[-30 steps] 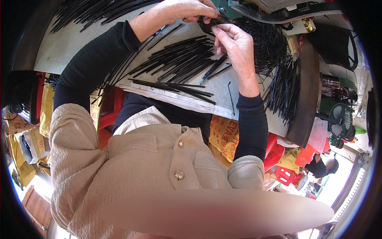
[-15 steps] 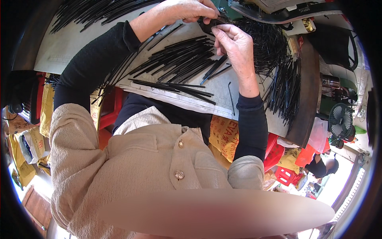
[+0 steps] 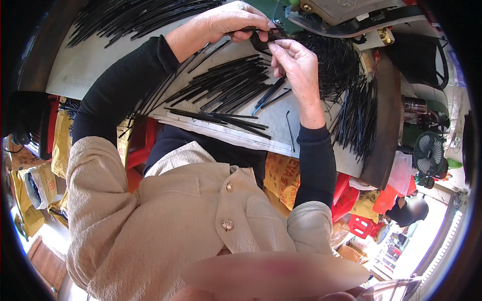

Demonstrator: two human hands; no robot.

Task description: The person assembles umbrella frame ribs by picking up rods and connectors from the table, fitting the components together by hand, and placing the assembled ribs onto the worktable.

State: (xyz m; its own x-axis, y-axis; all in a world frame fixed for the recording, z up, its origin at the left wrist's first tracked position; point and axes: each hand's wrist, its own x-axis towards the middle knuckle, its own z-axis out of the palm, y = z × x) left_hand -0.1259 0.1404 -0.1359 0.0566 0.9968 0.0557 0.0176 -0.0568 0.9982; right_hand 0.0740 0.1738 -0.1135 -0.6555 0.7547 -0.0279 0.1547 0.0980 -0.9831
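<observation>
At the far side of the worktable [image 3: 75, 62], my left hand [image 3: 226, 22] pinches a thin black strip between thumb and fingers. My right hand [image 3: 299, 62] is closed in a pinch just to the right, at the same strip's end, with its fingertips close to the left ones. Below both hands lies a loose fan of slim black strips [image 3: 226, 83]. A tangled heap of fine black trimmings [image 3: 336, 55] sits just beyond my right hand. One thin hooked black rod [image 3: 289, 131] rests alone near the table's front edge.
More black strips [image 3: 135, 20] lie at the far left, and a bundle of them [image 3: 356, 115] at the right. Green machinery [image 3: 271, 11] and a curved dark edge [image 3: 346, 30] stand beyond my hands. A small fan [image 3: 429, 153] and a person [image 3: 407, 210] are farther right.
The whole view has shifted slightly. Both hands stay close together at the same spot, and the black strip between them now shows more clearly, lying nearly level.
</observation>
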